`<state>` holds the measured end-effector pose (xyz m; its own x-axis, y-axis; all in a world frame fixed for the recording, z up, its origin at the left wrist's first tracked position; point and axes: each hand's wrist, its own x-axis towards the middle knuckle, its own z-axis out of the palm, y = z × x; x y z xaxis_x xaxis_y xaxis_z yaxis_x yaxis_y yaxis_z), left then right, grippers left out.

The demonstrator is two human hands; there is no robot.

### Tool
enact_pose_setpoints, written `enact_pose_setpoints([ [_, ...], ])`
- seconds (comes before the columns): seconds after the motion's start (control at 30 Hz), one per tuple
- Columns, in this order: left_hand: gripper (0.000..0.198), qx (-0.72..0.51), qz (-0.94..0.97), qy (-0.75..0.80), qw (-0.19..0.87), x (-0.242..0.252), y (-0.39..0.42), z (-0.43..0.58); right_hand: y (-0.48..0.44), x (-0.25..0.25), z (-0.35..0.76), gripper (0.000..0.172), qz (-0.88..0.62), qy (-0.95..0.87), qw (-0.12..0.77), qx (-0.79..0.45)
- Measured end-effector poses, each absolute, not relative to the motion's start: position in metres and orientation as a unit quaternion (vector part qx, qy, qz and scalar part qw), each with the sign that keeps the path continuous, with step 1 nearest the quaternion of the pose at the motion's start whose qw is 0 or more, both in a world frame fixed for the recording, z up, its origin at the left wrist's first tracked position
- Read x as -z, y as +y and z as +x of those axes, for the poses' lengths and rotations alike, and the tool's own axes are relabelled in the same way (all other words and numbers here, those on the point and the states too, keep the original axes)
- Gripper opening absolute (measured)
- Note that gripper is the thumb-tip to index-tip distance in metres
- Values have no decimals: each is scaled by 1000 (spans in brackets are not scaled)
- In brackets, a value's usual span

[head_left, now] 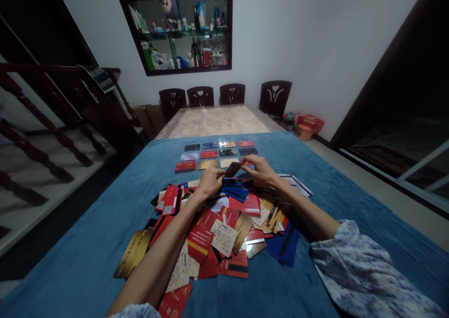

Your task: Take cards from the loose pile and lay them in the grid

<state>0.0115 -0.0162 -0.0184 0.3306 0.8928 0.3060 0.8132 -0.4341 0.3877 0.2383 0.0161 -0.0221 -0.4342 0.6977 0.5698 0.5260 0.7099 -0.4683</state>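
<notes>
White-and-blue floral sleeves (365, 266); multicoloured plastic-card heap (224, 236) on blue cloth (87, 215).
Left hand (210, 182) and right hand (260, 170) pinched closed on one dark rectangular card (233, 169), over heap's far edge, near three card rows (209, 154).

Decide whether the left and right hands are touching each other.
Apart: the head view shows the dark card spanning a visible gap between the left hand and the right hand.
</notes>
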Motion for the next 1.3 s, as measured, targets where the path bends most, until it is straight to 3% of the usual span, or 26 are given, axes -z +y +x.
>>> enact_pose_setpoints([
  [0.13,23,-267,804,523,92,19,-17,12,16,22,237,13,-355,-842,391,-111],
  [0.57,29,-421,776,464,72,16,-22,20,9,12,231,24,-325,-876,335,124],
  [0.9,18,-373,786,479,115,21,-26,25,4,11,228,24,-308,-897,298,110],
  [1.3,51,-305,782,532,108,28,-26,19,9,25,229,16,-384,-891,236,42],
])
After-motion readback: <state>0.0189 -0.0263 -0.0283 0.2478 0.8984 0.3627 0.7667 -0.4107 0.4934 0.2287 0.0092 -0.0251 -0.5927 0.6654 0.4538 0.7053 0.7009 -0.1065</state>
